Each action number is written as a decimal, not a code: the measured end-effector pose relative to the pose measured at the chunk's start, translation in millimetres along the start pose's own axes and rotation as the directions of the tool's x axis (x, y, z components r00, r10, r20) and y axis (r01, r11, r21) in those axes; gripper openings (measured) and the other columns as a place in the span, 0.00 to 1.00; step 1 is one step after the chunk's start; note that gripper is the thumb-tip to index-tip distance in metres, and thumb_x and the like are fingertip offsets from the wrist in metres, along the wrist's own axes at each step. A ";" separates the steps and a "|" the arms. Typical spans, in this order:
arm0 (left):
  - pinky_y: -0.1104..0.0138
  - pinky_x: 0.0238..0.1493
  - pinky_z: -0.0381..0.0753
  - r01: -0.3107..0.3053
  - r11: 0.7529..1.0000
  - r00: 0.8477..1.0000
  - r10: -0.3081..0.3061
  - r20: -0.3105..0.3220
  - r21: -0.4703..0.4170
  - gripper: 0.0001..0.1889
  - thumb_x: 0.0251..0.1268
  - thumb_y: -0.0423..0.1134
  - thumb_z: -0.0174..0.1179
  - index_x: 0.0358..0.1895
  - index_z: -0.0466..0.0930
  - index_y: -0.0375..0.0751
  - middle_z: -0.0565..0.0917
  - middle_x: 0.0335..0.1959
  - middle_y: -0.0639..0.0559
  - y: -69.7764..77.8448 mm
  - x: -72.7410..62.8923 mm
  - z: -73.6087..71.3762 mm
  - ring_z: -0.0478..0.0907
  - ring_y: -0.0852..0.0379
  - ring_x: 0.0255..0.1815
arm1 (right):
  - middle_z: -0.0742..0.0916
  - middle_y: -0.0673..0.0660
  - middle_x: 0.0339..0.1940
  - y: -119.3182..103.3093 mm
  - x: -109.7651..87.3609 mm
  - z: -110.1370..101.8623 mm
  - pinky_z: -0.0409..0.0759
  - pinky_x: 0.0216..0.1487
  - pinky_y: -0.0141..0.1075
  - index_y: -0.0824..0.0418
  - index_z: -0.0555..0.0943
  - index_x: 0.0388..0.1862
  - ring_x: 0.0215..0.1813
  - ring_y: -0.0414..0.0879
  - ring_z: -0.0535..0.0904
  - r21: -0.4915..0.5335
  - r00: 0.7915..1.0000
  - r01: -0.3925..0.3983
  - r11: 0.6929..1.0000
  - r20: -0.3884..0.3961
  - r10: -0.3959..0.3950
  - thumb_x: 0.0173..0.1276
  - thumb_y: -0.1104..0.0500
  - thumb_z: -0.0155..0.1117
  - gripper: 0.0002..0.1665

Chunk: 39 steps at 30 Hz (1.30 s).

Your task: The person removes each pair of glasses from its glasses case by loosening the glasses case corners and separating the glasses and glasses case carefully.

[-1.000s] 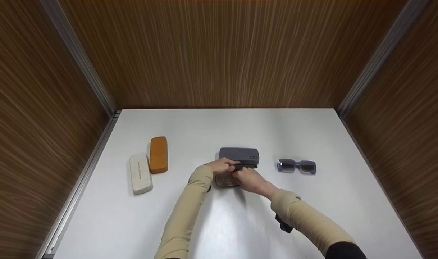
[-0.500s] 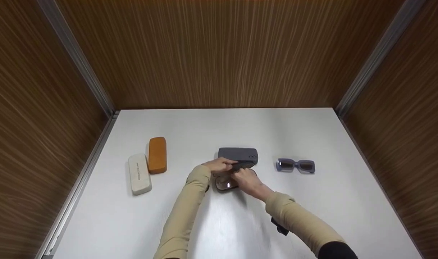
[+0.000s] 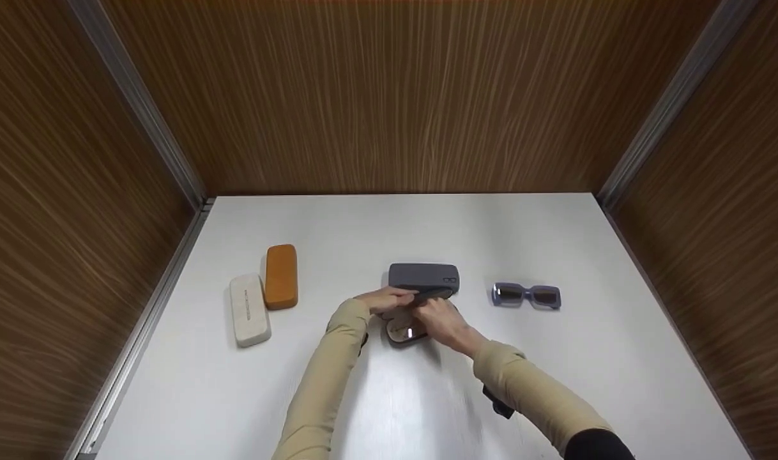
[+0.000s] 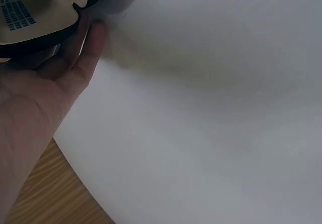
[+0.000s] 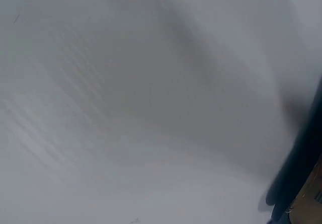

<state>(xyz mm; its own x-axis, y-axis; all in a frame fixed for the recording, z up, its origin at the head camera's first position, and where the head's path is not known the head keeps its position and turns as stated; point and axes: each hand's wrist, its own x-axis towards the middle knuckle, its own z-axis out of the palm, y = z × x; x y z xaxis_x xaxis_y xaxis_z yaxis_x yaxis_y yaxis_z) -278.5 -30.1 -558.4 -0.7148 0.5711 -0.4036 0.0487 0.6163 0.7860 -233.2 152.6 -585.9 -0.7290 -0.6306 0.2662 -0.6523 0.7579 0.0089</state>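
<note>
Near the middle of the table, a dark glasses case (image 3: 440, 294) with a pale lining stands open between my hands. A rounded, shiny shape (image 3: 402, 330), like a lens of thin-rimmed glasses, shows in its near half. My left hand (image 3: 389, 299) grips the case at its left side. In the left wrist view, that hand's fingers reach under the case (image 4: 48, 20), whose lining bears blue print. My right hand (image 3: 441, 321) has curled fingers at the case's right side; its fingertips are hidden. Only the edge of the case (image 5: 297, 168) shows in the right wrist view.
Directly behind my hands lies a closed grey-blue glasses case (image 3: 423, 275). Blue-framed sunglasses (image 3: 526, 295) rest to the right. An orange case (image 3: 281, 276) and a white case (image 3: 249, 310) lie at the left. Wood-grain panels (image 3: 389, 96) border the white table (image 3: 491, 230).
The dark glasses case has opened wider, its near half tipping toward me and showing more of the shiny lens. My right hand has shifted slightly; the other cases and sunglasses stay put.
</note>
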 end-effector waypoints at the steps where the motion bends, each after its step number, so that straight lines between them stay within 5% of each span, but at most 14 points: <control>1: 0.52 0.83 0.56 -0.002 1.000 1.000 0.002 0.001 -0.021 0.28 0.82 0.52 0.42 0.77 0.64 0.44 0.64 0.79 0.42 -0.4 -0.1 0.6 0.56 0.43 0.82 | 0.90 0.59 0.41 0.3 0.0 -0.1 0.87 0.39 0.47 0.60 0.88 0.38 0.40 0.52 0.87 -0.002 1.000 0.000 1.000 0.002 0.000 0.60 0.73 0.64 0.13; 9: 0.54 0.84 0.54 -0.052 0.992 0.999 0.053 0.006 -0.111 0.27 0.83 0.47 0.40 0.77 0.61 0.38 0.62 0.79 0.40 -4.6 4.6 3.3 0.55 0.42 0.82 | 0.87 0.53 0.25 3.4 -1.4 -1.0 0.83 0.30 0.45 0.58 0.85 0.22 0.30 0.51 0.84 -0.014 0.998 0.031 0.999 -0.057 -0.032 0.51 0.69 0.71 0.07; 13: 0.54 0.84 0.53 -0.066 0.990 0.998 0.068 0.012 -0.124 0.27 0.83 0.46 0.39 0.77 0.61 0.36 0.62 0.79 0.39 -5.6 5.8 3.7 0.55 0.41 0.82 | 0.88 0.53 0.27 4.5 -2.3 -2.6 0.84 0.32 0.44 0.59 0.85 0.24 0.32 0.50 0.85 -0.022 0.995 0.063 0.998 -0.079 -0.065 0.49 0.69 0.73 0.07; 27: 0.52 0.83 0.56 -0.008 0.997 1.000 0.007 -0.003 -0.082 0.28 0.83 0.53 0.39 0.77 0.63 0.43 0.62 0.80 0.41 -2.5 2.7 4.7 0.55 0.42 0.82 | 0.85 0.50 0.18 6.9 -8.5 -15.8 0.79 0.25 0.41 0.58 0.80 0.16 0.23 0.44 0.76 0.004 0.981 0.136 0.991 -0.142 -0.134 0.46 0.74 0.65 0.12; 39: 0.54 0.82 0.60 -0.046 0.995 0.999 0.047 0.013 -0.092 0.27 0.83 0.48 0.39 0.76 0.63 0.39 0.66 0.77 0.37 -5.8 7.9 4.6 0.60 0.41 0.80 | 0.89 0.53 0.28 7.4 -16.5 -39.6 0.83 0.27 0.44 0.60 0.84 0.25 0.27 0.46 0.81 0.030 0.986 0.122 0.992 -0.120 -0.118 0.53 0.77 0.62 0.13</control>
<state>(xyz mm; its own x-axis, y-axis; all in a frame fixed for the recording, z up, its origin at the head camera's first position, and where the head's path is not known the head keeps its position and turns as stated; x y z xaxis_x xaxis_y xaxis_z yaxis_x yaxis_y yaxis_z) -281.3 -26.7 -568.3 -0.7029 0.6063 -0.3718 0.0173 0.5372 0.8433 -217.8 175.3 -552.1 -0.6169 -0.6907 0.3773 -0.7425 0.6697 0.0121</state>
